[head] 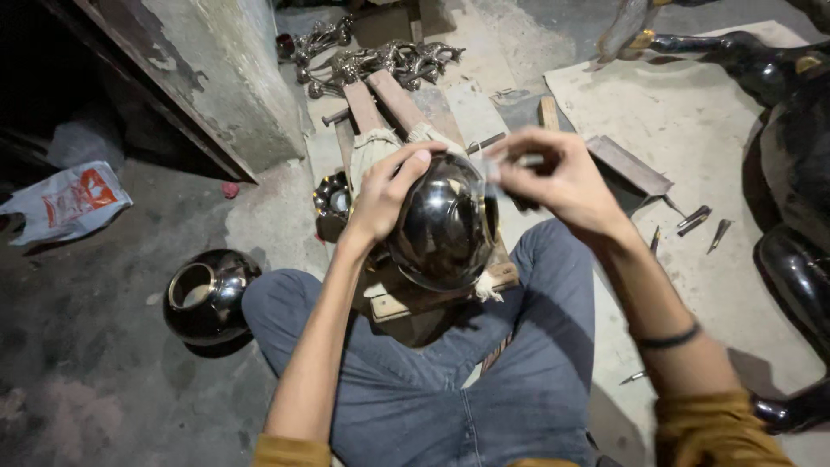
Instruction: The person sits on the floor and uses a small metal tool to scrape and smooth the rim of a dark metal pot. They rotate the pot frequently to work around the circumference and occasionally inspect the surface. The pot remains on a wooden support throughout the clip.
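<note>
A shiny dark metal pot (445, 227) rests on a wooden plank stand (406, 298) between my knees. My left hand (386, 192) lies over the pot's upper left side, fingers curled on its top. My right hand (553, 177) hovers just right of the pot's top, fingers pinched on a small thin tool (510, 161) that is blurred. A dark band sits on my right wrist.
A second dark metal pot (206, 296) stands on the floor at left. Another dark piece (331, 201) sits behind my left hand. Small chisels (696, 220) lie at right, shiny metal figures (380, 60) at the back, a plastic bag (69, 201) far left, large black metal shapes (795, 173) at right.
</note>
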